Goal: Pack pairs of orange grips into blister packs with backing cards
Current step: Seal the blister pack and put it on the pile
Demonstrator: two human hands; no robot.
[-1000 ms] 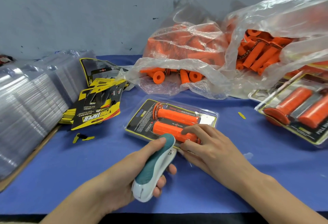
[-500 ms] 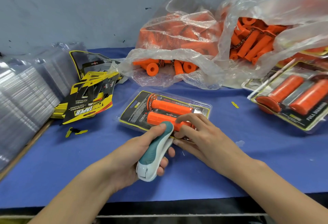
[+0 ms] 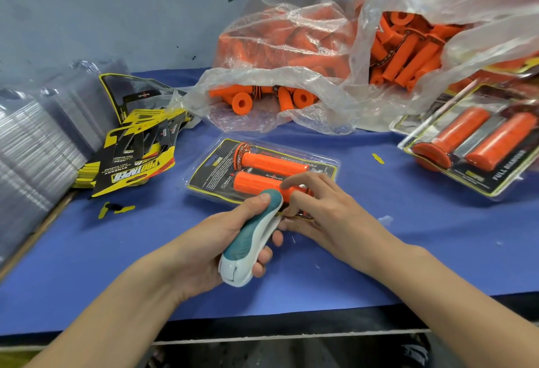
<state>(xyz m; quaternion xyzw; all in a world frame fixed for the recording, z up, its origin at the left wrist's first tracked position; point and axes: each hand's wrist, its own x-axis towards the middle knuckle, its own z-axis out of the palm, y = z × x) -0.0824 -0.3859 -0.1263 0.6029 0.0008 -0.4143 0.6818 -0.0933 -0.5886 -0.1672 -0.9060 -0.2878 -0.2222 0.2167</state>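
A blister pack [image 3: 204,175] with two orange grips [image 3: 274,164] lies in the middle of the blue worktop [image 3: 423,239]. The left hand [image 3: 210,245] grips a green stapler [image 3: 248,245] at its near edge. The right hand [image 3: 329,216] pinches that edge. Clear bags [image 3: 291,81] of grips sit at the back edge.

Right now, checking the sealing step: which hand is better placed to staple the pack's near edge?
Left. The left hand grips the stapler, its nose at the near edge of the pack. The right hand holds that edge, so it probably serves best steadying it.
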